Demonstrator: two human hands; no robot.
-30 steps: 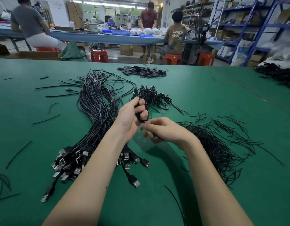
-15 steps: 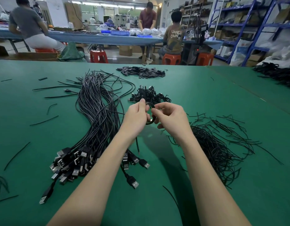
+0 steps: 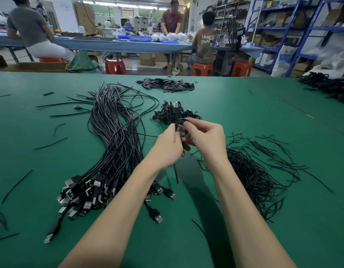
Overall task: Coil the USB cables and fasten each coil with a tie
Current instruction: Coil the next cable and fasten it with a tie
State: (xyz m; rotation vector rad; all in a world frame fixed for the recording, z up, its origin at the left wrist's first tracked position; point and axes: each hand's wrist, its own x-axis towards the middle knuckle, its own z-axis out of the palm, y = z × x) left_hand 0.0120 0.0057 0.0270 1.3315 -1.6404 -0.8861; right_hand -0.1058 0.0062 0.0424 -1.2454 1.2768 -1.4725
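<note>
So the two hands are working right up against each other now, raised over the green table (image 3: 244, 117) in front of the pile of finished coils (image 3: 175, 113). Half a second back they were just closing in on the little loop; a second back the right hand (image 3: 204, 140) was still fishing by the heap of ties (image 3: 250, 171). Now the left hand (image 3: 167, 146) is pinching the coiled cable (image 3: 177, 123), plug pointing up, and the right is pinching it too, apparently winding a tie on; can't make out the tie itself. The uncoiled cable bundle (image 3: 113, 136) is lying to the left. I'm guessing fastening is underway.
</note>
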